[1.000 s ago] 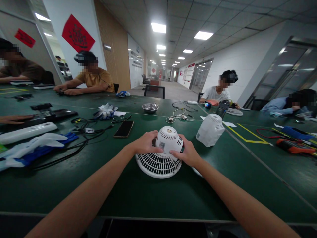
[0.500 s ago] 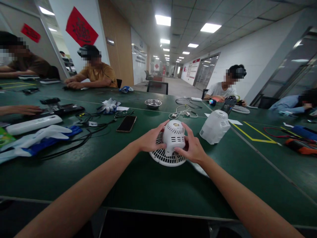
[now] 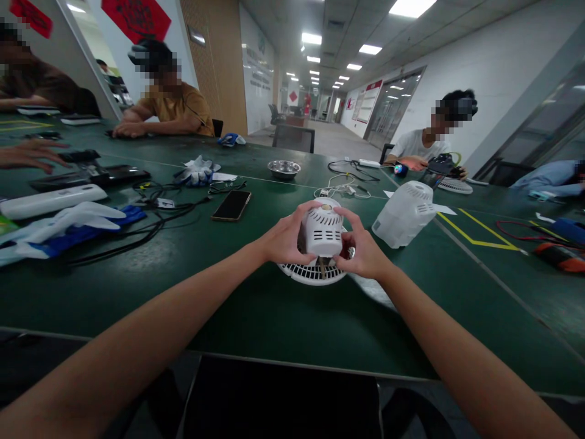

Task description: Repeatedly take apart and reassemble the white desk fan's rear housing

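Observation:
A white vented fan motor cover point(image 3: 325, 235) is gripped from both sides, slightly above the fan grille point(image 3: 307, 275). My left hand point(image 3: 289, 235) closes on its left side, fingers over the top and thumb low. On the other side my right hand point(image 3: 364, 249) holds it likewise, thumb at the lower edge. Below the cover a gap shows dark parts and a bit of metal; most of the inside is hidden. The round grille lies flat on the green table point(image 3: 256, 317). A flat whitish piece point(image 3: 372, 288) lies under my right wrist.
Right of my hands stands a white plastic housing point(image 3: 404, 214). A phone point(image 3: 231, 205), a steel bowl point(image 3: 284, 169) and white cables point(image 3: 342, 188) lie beyond. At left are black cables point(image 3: 158, 228) and gloves point(image 3: 77, 225). Other people sit around the table.
The cover has risen a little off the grille in both hands, and a gap with dark parts now shows beneath it. My view has tilted down slightly.

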Available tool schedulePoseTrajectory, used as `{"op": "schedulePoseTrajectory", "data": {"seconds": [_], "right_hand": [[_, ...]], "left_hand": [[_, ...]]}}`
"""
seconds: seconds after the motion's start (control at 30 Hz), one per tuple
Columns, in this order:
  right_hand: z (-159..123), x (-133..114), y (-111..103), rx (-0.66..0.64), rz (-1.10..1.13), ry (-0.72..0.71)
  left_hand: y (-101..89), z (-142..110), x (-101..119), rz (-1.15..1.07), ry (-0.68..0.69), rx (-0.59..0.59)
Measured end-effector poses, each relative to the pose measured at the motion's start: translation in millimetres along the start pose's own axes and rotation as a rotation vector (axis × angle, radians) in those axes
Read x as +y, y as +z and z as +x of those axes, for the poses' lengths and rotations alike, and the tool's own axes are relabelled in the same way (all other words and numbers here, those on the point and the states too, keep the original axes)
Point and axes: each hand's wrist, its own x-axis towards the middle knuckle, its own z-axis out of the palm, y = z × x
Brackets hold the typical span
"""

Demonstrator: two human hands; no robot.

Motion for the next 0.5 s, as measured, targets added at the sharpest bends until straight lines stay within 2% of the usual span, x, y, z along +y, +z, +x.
{"op": "schedulePoseTrajectory", "data": {"seconds": [0.23,0.4,0.5], "right_hand": [[3,1,-1,0.004,-0.036,0.084],[4,6,-4,0.003,-0.073,0.009],[4,5,-2,0.091,-0.183,-0.026]], "left_hand": [[-3.4,2,-6,-0.031,0.022,-0.024],[2.1,0,-9,0.075,-0.028,0.022],[6.7,1,-5,0.153,-0.089,0.078]]}}
